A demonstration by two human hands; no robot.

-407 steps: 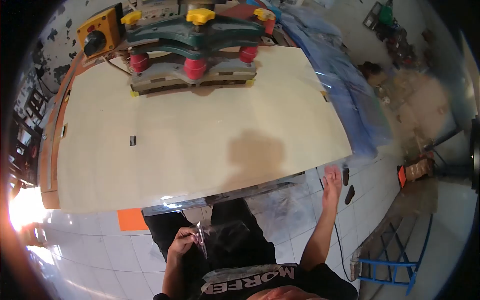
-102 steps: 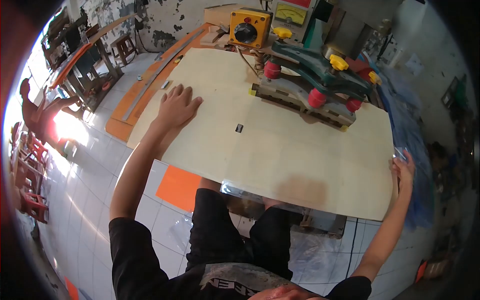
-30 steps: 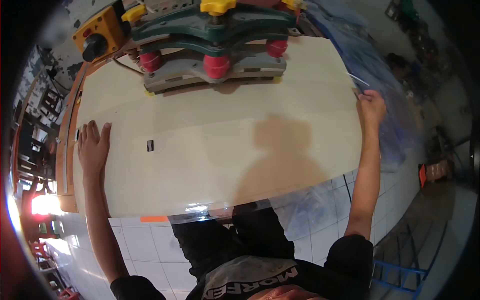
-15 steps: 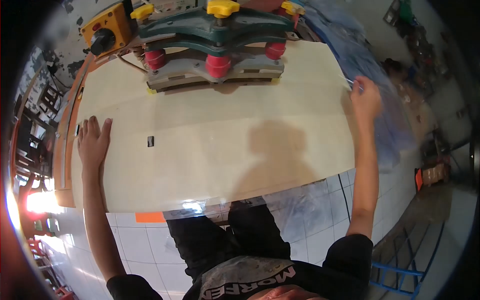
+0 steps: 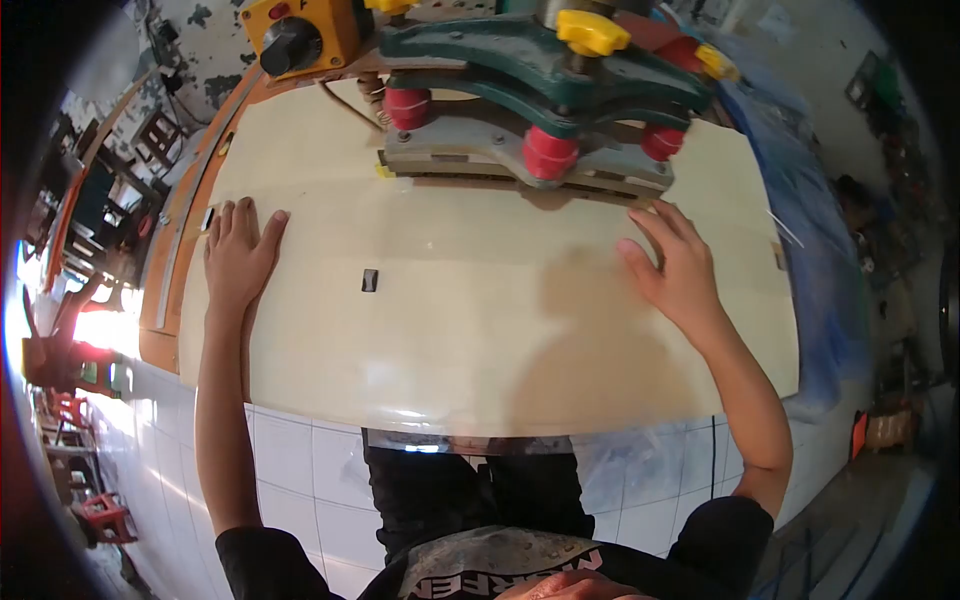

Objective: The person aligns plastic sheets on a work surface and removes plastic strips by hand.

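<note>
A wide cream sheet [image 5: 450,340] covers the table in front of me. My left hand [image 5: 240,260] rests on its left part, fingers stretched and thumb apart. My right hand [image 5: 680,265] is over the right part with fingers spread, its fingertips close to the lower edge of a machine head [image 5: 540,165]. That head has a green frame, red round cushions and yellow knobs. Nothing shows in either hand. A small black rectangular piece [image 5: 370,281] lies on the sheet between the hands. At the right edge of the sheet is a thin whitish stick [image 5: 787,230].
A yellow control box [image 5: 300,35] with a black knob stands at the back left. Blue-tinted clear plastic [image 5: 815,250] hangs along the right side. A metal ruler-like strip [image 5: 190,235] runs along the wooden left edge. Below is a white tiled floor [image 5: 285,460].
My right hand has left the sheet's right edge, where it pinched something thin, and moved inward beside the machine head, fingers spread. My left hand stays on the sheet. The camera view has shifted.
</note>
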